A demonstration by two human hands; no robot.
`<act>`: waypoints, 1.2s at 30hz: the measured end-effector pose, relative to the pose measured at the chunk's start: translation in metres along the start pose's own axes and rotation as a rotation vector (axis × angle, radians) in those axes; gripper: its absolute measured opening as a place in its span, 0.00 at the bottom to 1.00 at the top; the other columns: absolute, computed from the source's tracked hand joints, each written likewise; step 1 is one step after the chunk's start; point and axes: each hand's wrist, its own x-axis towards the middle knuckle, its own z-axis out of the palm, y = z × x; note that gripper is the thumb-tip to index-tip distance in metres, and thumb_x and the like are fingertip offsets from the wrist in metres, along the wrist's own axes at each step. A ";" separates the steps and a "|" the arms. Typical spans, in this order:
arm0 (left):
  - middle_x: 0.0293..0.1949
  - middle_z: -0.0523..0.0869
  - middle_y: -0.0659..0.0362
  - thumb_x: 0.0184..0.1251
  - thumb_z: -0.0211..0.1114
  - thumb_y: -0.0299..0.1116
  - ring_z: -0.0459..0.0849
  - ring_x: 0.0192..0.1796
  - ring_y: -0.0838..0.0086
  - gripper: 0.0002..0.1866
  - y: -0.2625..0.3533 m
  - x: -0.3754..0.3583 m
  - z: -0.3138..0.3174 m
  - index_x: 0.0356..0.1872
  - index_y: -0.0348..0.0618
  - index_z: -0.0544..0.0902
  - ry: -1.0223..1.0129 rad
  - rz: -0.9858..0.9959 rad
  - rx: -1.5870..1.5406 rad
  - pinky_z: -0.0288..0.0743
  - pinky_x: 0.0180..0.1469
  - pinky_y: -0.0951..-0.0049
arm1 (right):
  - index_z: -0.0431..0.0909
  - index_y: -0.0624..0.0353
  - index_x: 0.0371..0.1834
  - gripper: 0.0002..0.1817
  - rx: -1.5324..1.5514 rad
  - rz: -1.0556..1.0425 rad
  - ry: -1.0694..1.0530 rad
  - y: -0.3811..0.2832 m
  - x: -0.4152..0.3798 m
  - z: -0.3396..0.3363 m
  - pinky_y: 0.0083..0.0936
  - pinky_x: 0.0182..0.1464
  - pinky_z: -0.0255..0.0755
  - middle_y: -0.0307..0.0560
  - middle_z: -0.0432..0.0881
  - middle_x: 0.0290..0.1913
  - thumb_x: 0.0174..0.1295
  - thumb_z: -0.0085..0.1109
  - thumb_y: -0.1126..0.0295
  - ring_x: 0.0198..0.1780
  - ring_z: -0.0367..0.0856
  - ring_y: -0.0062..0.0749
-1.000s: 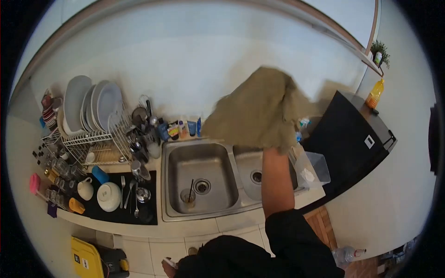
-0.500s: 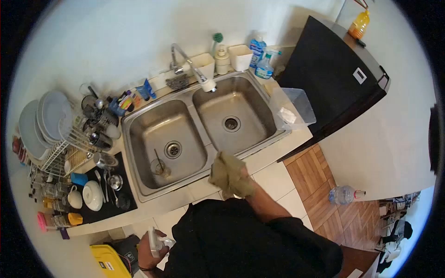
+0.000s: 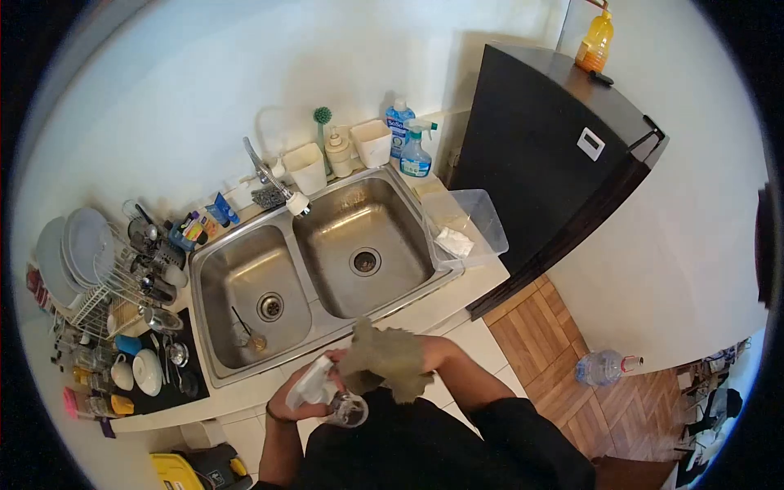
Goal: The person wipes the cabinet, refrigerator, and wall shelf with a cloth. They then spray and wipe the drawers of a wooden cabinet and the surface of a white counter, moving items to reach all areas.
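Observation:
My left hand [image 3: 286, 399] is closed round the neck of a spray bottle [image 3: 314, 384] with a white trigger head and a clear body, held in front of my chest. Just to its right, an olive-green cloth [image 3: 382, 359] is in my right hand [image 3: 435, 353], draped over most of its fingers. Cloth and spray head sit side by side, overlapping in view, close to the front edge of the double sink [image 3: 343, 333]. A small glass [image 3: 251, 340] with a thin dark stick lies in the sink's left basin.
Left of the sink, a dish rack [image 3: 100, 296] holds plates, beside a black mat [image 3: 189, 371] with cutlery and bowls. A clear plastic bin [image 3: 482, 222] stands at the counter's right end, near a black fridge [image 3: 531, 163]. Behind the faucet [image 3: 265, 170] stand several bottles.
My left hand has come up and rightward with the spray bottle, beside the cloth. The cloth has spread and shifted in my right hand. The view has turned, moving the sink left and down.

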 end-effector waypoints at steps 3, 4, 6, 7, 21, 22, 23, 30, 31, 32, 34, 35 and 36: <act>0.49 0.80 0.55 0.48 0.71 0.28 0.79 0.51 0.70 0.36 -0.007 0.014 0.017 0.62 0.35 0.69 -0.158 0.016 0.011 0.70 0.58 0.68 | 0.75 0.60 0.64 0.33 0.106 0.213 -0.014 -0.094 -0.042 -0.033 0.30 0.63 0.71 0.47 0.79 0.64 0.53 0.69 0.67 0.61 0.77 0.29; 0.49 0.81 0.55 0.48 0.71 0.28 0.79 0.51 0.70 0.35 -0.002 0.014 0.024 0.62 0.35 0.69 -0.194 0.013 0.024 0.70 0.57 0.69 | 0.76 0.61 0.63 0.31 0.275 0.223 0.070 -0.079 -0.066 -0.023 0.30 0.61 0.73 0.45 0.81 0.62 0.53 0.69 0.68 0.59 0.78 0.27; 0.48 0.81 0.55 0.49 0.70 0.28 0.79 0.50 0.71 0.35 0.015 0.013 0.039 0.61 0.35 0.69 -0.284 0.015 0.094 0.70 0.56 0.71 | 0.77 0.59 0.62 0.28 0.526 0.145 0.190 -0.015 -0.105 0.001 0.30 0.61 0.73 0.45 0.82 0.59 0.56 0.67 0.66 0.59 0.78 0.28; 0.48 0.81 0.55 0.48 0.70 0.28 0.79 0.50 0.71 0.35 0.028 0.016 0.046 0.62 0.35 0.69 -0.340 0.024 0.151 0.70 0.56 0.71 | 0.78 0.59 0.60 0.26 0.705 0.106 0.298 0.007 -0.122 0.018 0.30 0.59 0.74 0.44 0.82 0.57 0.57 0.67 0.66 0.57 0.79 0.28; 0.74 0.67 0.49 0.48 0.72 0.36 0.77 0.66 0.60 0.43 0.008 -0.039 0.199 0.70 0.42 0.69 -0.256 0.225 0.750 0.72 0.64 0.65 | 0.70 0.60 0.66 0.20 0.392 0.442 0.554 -0.074 -0.161 0.174 0.30 0.56 0.73 0.43 0.81 0.52 0.75 0.51 0.65 0.53 0.79 0.30; 0.74 0.67 0.50 0.48 0.72 0.37 0.77 0.66 0.60 0.41 0.009 -0.040 0.222 0.68 0.41 0.71 -0.283 0.231 0.845 0.72 0.64 0.64 | 0.70 0.60 0.66 0.20 0.334 0.469 0.618 -0.058 -0.154 0.192 0.31 0.56 0.73 0.44 0.81 0.53 0.74 0.51 0.65 0.54 0.79 0.31; 0.74 0.67 0.50 0.49 0.72 0.37 0.77 0.65 0.60 0.39 0.012 -0.044 0.244 0.67 0.40 0.73 -0.307 0.234 0.948 0.72 0.63 0.63 | 0.70 0.60 0.66 0.20 0.304 0.480 0.672 -0.053 -0.147 0.203 0.31 0.57 0.73 0.44 0.81 0.53 0.74 0.51 0.66 0.54 0.79 0.32; 0.60 0.79 0.52 0.46 0.73 0.36 0.83 0.49 0.57 0.33 0.012 -0.057 0.331 0.57 0.39 0.78 -0.179 0.393 1.402 0.78 0.53 0.60 | 0.70 0.59 0.66 0.21 0.187 0.462 0.773 -0.094 -0.197 0.181 0.36 0.59 0.71 0.50 0.80 0.56 0.72 0.51 0.66 0.56 0.79 0.41; 0.66 0.73 0.52 0.50 0.71 0.39 0.75 0.58 0.55 0.31 0.004 -0.053 0.340 0.59 0.42 0.79 -0.163 0.274 1.356 0.71 0.59 0.53 | 0.70 0.59 0.66 0.21 0.140 0.464 0.788 -0.096 -0.204 0.169 0.37 0.59 0.71 0.50 0.80 0.56 0.72 0.51 0.66 0.56 0.78 0.43; 0.72 0.67 0.52 0.55 0.70 0.42 0.66 0.67 0.52 0.30 -0.008 -0.049 0.350 0.60 0.45 0.80 -0.146 0.154 1.307 0.64 0.65 0.46 | 0.70 0.59 0.67 0.21 0.069 0.461 0.810 -0.101 -0.211 0.151 0.37 0.59 0.71 0.51 0.80 0.56 0.72 0.51 0.66 0.57 0.78 0.44; 0.77 0.61 0.52 0.60 0.68 0.44 0.59 0.75 0.49 0.27 -0.031 -0.039 0.364 0.61 0.48 0.81 -0.054 0.083 1.267 0.57 0.70 0.39 | 0.70 0.58 0.67 0.22 -0.082 0.459 0.864 -0.110 -0.227 0.114 0.39 0.60 0.71 0.53 0.79 0.57 0.71 0.51 0.66 0.57 0.78 0.46; 0.77 0.61 0.52 0.60 0.67 0.44 0.61 0.74 0.48 0.26 -0.042 -0.034 0.370 0.60 0.48 0.81 0.017 0.132 1.277 0.58 0.69 0.39 | 0.70 0.58 0.67 0.22 -0.180 0.465 0.889 -0.114 -0.234 0.093 0.39 0.60 0.71 0.53 0.79 0.57 0.71 0.51 0.66 0.57 0.78 0.48; 0.77 0.61 0.52 0.61 0.66 0.43 0.62 0.73 0.46 0.25 -0.051 -0.029 0.377 0.59 0.47 0.82 0.086 0.180 1.283 0.59 0.68 0.40 | 0.70 0.58 0.67 0.22 -0.291 0.477 0.924 -0.118 -0.241 0.072 0.40 0.61 0.70 0.54 0.79 0.58 0.71 0.51 0.66 0.58 0.78 0.49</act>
